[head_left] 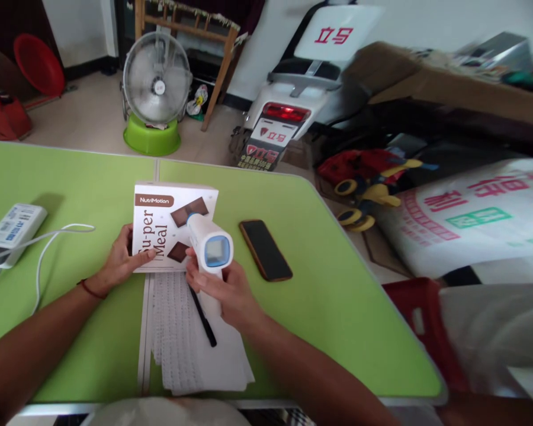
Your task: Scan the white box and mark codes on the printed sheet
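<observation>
My left hand [123, 258] grips the lower left side of a white box [162, 222] marked "NutriMotion", its thumb across the front. The box is held up with its printed face toward me. In my right hand [226, 288] is a white and blue infrared thermometer [206, 234], its blue-ringed nose pointed at the box front and overlapping a brown picture there. Whether the nose touches the box, I cannot tell. Under my hands lie printed paper sheets [177, 349] with a black pen [203, 318] on them.
A smartphone [265, 249] lies right of the box on the green table [337, 307]. At the left sits a white power bank [15, 231] with a white cable [38, 278]. Beyond the table stand a fan [159, 83] and a white scooter [275, 112]; a red chair [420, 319] is at the right.
</observation>
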A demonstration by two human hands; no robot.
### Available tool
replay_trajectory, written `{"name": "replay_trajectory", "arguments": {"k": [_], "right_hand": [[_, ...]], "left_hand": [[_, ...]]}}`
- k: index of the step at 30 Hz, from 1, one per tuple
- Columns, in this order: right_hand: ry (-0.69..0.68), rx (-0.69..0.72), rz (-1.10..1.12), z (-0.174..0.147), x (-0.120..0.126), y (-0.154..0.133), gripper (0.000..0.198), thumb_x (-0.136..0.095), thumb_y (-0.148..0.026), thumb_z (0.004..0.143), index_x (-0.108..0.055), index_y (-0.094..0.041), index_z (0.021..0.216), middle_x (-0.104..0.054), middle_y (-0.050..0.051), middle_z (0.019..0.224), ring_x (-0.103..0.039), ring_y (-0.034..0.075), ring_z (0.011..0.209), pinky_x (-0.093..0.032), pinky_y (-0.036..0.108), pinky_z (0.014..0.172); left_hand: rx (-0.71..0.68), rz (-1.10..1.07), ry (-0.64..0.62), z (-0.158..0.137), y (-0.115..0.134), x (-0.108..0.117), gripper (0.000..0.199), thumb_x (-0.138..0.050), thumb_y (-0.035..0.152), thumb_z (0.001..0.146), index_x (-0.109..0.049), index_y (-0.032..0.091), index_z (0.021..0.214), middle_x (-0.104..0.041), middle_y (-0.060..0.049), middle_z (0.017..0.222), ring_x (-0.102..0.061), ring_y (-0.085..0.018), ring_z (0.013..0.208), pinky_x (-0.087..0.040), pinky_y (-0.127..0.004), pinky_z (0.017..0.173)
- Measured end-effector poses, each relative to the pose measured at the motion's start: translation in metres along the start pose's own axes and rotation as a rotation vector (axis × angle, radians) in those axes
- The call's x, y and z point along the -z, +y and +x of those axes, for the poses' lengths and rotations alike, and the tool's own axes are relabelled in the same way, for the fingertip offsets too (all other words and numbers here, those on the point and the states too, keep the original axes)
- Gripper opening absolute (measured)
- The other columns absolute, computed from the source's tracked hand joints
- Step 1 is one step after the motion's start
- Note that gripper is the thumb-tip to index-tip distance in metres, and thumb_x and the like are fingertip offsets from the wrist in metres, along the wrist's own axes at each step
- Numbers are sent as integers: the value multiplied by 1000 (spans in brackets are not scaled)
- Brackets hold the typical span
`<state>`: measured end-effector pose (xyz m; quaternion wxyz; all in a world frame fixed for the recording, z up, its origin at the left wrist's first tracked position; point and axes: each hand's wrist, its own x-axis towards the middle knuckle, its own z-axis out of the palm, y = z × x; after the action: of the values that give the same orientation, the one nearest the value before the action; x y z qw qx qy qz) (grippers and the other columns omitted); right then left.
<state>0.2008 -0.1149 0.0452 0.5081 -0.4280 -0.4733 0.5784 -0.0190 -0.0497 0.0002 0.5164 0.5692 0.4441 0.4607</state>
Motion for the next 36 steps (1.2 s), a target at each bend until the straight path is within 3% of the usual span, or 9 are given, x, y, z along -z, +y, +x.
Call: {"name": "replay_trajectory", "arguments": {"k": [12, 36], "right_hand": [[47, -173, 170, 17, -16, -4, 28, -81, -40, 65, -64, -21, 76, -56, -4, 63, -45, 10, 56, -31, 31, 57], [26, -109, 200, 18, -21, 2, 19, -75, -36, 71, -61, -23, 75, -54, -4, 59, -45, 12, 57, -33, 32, 58]], "left_hand": [[-42, -9, -65, 3, 3, -1, 70, -86, 51, 71, -56, 16, 124, -72, -15, 123, -71, -32, 107, -61, -50, 93], [-43, 4, -68, 3, 10, -3, 65, -85, 53, 73, -59, 18, 122, -73, -12, 119, -71, -31, 105, -62, -47, 90]]}}
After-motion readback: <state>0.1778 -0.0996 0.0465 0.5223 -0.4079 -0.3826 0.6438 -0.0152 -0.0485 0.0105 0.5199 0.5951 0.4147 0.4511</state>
